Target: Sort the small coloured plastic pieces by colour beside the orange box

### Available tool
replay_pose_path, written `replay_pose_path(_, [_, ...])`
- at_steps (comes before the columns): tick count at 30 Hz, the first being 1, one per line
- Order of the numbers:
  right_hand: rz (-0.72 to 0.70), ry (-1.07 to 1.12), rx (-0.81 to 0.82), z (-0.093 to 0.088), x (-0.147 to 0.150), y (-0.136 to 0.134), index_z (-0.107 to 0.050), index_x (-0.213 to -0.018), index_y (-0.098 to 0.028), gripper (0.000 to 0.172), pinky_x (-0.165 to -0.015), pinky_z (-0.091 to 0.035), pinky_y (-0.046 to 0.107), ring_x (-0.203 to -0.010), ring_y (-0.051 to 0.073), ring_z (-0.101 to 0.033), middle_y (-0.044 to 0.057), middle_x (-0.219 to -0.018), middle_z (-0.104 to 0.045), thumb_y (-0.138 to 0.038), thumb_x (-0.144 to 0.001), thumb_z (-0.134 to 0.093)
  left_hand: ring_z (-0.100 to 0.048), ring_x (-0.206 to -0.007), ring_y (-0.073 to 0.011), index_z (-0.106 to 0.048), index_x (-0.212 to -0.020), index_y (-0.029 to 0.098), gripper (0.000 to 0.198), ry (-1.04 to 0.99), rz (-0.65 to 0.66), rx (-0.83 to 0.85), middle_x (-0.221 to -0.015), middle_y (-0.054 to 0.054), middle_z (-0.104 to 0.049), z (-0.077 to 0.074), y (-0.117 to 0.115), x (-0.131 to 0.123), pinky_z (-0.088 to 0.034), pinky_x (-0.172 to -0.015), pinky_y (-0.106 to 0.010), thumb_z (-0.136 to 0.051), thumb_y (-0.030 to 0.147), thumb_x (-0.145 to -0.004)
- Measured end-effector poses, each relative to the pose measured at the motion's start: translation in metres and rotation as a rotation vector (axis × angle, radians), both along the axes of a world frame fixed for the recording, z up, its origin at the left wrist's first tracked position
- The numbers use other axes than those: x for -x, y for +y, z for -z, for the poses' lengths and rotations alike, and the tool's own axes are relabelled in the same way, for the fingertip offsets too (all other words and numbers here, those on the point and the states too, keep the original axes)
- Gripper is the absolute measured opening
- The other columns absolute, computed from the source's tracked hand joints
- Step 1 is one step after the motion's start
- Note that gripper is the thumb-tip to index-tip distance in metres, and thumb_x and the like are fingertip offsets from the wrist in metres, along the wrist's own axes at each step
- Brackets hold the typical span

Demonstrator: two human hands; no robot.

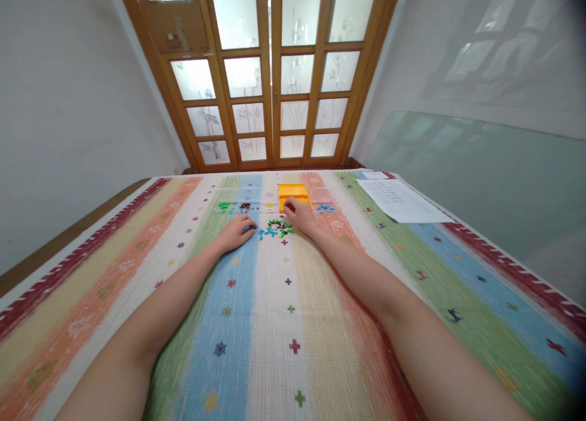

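Coloured pieces (276, 229) spread crosswise; left fingers (247, 220) curled, right fingers (290, 202) narrow, their hold unclear.

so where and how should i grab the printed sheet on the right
Probably pinch the printed sheet at its near edge, coming from your own side with the right hand: it lies flat on the striped tablecloth, and that edge faces you, so sliding a fingertip under there looks easiest.

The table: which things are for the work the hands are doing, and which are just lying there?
Probably for the work:
mixed pile of little pieces
green pieces
dark red pieces
blue pieces
orange box

Probably just lying there:
paper sheet
tablecloth
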State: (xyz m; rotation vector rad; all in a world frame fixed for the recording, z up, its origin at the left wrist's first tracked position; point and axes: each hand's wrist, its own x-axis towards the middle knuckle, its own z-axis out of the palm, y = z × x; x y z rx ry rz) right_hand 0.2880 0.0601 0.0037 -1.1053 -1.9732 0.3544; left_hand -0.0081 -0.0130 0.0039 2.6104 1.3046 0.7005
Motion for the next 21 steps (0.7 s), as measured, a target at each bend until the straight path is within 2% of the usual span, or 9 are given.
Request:
replay_pose_path(10, [0.054, 0.122, 0.001, 0.002, -0.014, 0.012, -0.063, -0.093, -0.022, 0.008, -0.077, -0.047, 0.031, -0.081, 0.02, -0.063, 0.003, -0.089, -0.071, -0.023, -0.09, -0.055, -0.062, -0.112, -0.0259, -0.073, -0.114, 0.025, 0.024, 0.014, 0.001, -0.007, -0.114, -0.008, -0.066, 0.0, 0.0, 0.001, -0.049, -0.103, -0.043, -0.055, 0.031, -0.099])
replay_pose_path(16, [0.088, 0.15, 0.005, 0.003, -0.015, 0.013, -0.066, -0.102, -0.021, 0.017, -0.08, -0.049, 0.033, -0.083, 0.021, -0.064, 0.004, -0.09, -0.071, -0.024, -0.089, -0.055, -0.062, -0.112, -0.0261, -0.073, -0.115, 0.026, 0.025, 0.014, -0.004, 0.001, -0.115, -0.008, -0.066, 0.0, 0.0, 0.0, -0.049, -0.103, -0.043, -0.056, 0.032, -0.099])
replay_pose_path(21, [0.131, 0.139, 0.01, -0.004, -0.015, 0.009, -0.067, -0.105, -0.021, 0.021, -0.082, -0.05, 0.035, -0.083, 0.022, -0.063, 0.004, -0.088, -0.069, -0.023, -0.088, -0.054, -0.062, -0.111, -0.026, -0.073, -0.114, 0.025, 0.024, 0.014, 0.007, -0.012, -0.114, -0.008, -0.066, 0.0, -0.001, 0.001, -0.049, -0.102, -0.042, -0.055, 0.032, -0.099])
